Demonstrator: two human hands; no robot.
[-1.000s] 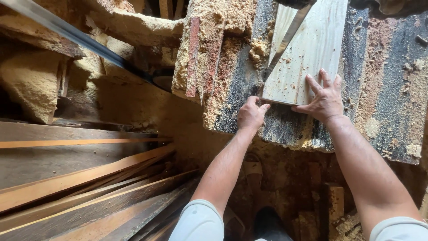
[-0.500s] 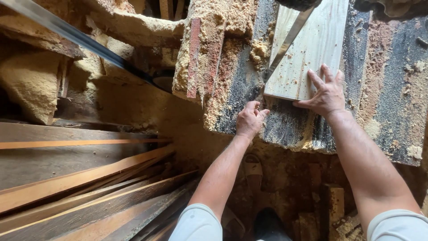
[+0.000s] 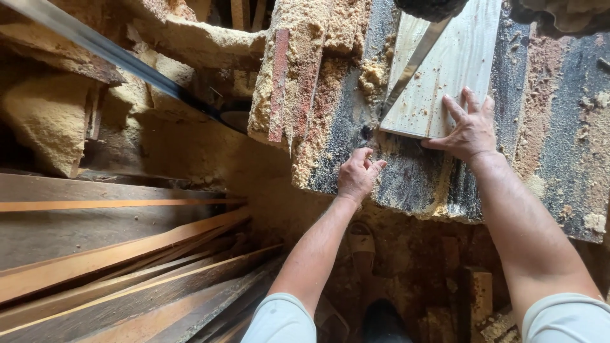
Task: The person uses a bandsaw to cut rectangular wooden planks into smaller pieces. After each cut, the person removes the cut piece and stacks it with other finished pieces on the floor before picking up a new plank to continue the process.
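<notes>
Nearest on the left, long dark planks (image 3: 121, 279) lie stacked, their edges pale. Beyond them, at the near edge of the sawdust-covered saw table (image 3: 553, 146), the left hand (image 3: 358, 176) rests with its fingers loosely curled against the dark surface; it grips nothing that can be seen. A little farther and to the right, the right hand (image 3: 468, 129) lies flat with fingers spread, pressing on the near end of a pale board (image 3: 445, 70). The board lies on the table, running away from the person. A thin metal blade (image 3: 413, 63) meets its left edge. Sawdust heaps (image 3: 47, 121) fill the far left.
</notes>
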